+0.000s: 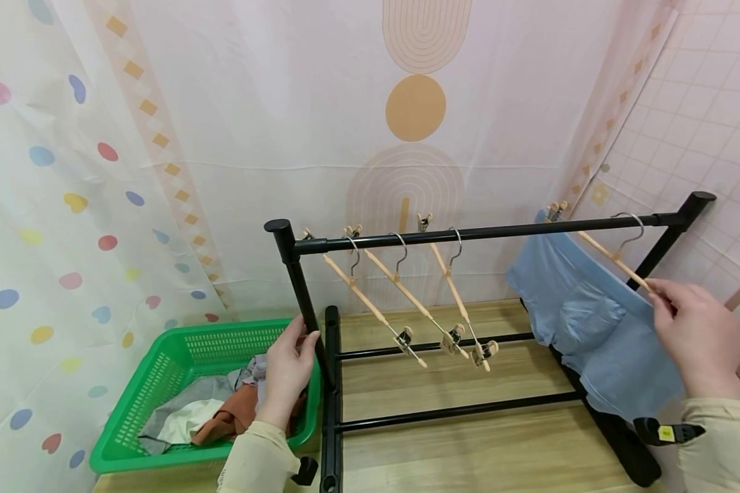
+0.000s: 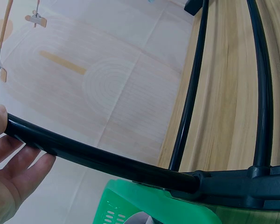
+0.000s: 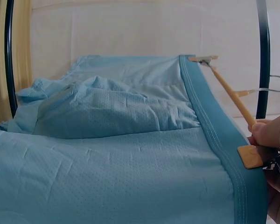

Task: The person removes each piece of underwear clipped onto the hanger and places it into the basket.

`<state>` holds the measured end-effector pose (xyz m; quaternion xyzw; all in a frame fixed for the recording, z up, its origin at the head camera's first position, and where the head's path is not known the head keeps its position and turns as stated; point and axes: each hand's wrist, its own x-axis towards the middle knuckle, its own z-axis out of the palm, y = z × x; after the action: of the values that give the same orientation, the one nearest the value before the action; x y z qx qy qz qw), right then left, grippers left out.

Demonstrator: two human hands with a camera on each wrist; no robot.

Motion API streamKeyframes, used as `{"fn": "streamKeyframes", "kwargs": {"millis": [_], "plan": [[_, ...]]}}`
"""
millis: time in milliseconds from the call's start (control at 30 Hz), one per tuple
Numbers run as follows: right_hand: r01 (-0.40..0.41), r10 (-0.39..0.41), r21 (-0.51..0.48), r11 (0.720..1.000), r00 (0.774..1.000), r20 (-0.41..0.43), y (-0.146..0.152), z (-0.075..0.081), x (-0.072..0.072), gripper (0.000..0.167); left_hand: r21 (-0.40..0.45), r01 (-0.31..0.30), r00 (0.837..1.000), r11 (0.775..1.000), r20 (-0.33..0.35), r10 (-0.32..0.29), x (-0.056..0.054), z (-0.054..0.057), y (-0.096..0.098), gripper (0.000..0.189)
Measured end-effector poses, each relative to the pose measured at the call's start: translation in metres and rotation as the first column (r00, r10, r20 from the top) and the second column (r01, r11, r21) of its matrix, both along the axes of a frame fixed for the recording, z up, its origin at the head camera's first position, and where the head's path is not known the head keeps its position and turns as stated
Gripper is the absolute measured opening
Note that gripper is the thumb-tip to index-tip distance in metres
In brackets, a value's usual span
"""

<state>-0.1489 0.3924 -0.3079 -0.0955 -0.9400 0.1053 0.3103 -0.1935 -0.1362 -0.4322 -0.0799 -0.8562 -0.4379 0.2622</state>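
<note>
My left hand (image 1: pixel 290 370) holds the left post (image 1: pixel 302 291) of a black clothes rack. In the left wrist view the thumb lies above the post (image 2: pixel 98 156) and the fingers beneath it. At the rack's right end, light blue boxer briefs (image 1: pixel 592 308) hang by the waistband from a wooden clip hanger (image 1: pixel 610 255), whose hook is over the top bar. My right hand (image 1: pixel 697 332) pinches the near end of this hanger. Beside the fingers, in the right wrist view, a clip (image 3: pixel 250 157) bites the waistband; part of that hand is out of frame.
Three bare clip hangers (image 1: pixel 407 294) hang on the left half of the top bar (image 1: pixel 518 231). Left of the rack stands a green basket (image 1: pixel 123 404) with crumpled grey, white and rust-brown clothes (image 1: pixel 228 418). Two lower rails (image 1: pixel 456 411) cross above the wooden tabletop (image 1: pixel 444 452).
</note>
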Motion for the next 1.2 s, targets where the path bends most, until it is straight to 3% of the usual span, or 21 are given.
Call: {"fn": "streamKeyframes", "kwargs": {"millis": [267, 467, 767, 1200], "plan": [[-0.058, 0.06, 0.027, 0.998, 0.995, -0.079, 0.0, -0.004, 0.004, 0.023, 0.004, 0.0, 1.0, 1.0, -0.006, 0.0, 0.001, 0.001, 0.001, 0.03], [-0.13, 0.14, 0.071, 0.989, 0.977, -0.161, 0.0, -0.006, 0.005, 0.023, 0.002, 0.0, 1.0, 1.0, -0.019, 0.0, 0.0, 0.0, 0.0, 0.031], [-0.264, 0.275, 0.092, 0.96, 0.95, -0.149, 0.0, -0.022, 0.004, 0.028, 0.004, 0.002, 1.0, 1.0, -0.026, -0.001, 0.0, 0.0, 0.001, 0.03], [-0.396, 0.401, 0.063, 0.916, 0.909, -0.11, -0.009, -0.051, 0.002, 0.032, 0.01, 0.0, 1.0, 1.0, -0.008, 0.0, 0.0, 0.0, 0.001, 0.03]]}}
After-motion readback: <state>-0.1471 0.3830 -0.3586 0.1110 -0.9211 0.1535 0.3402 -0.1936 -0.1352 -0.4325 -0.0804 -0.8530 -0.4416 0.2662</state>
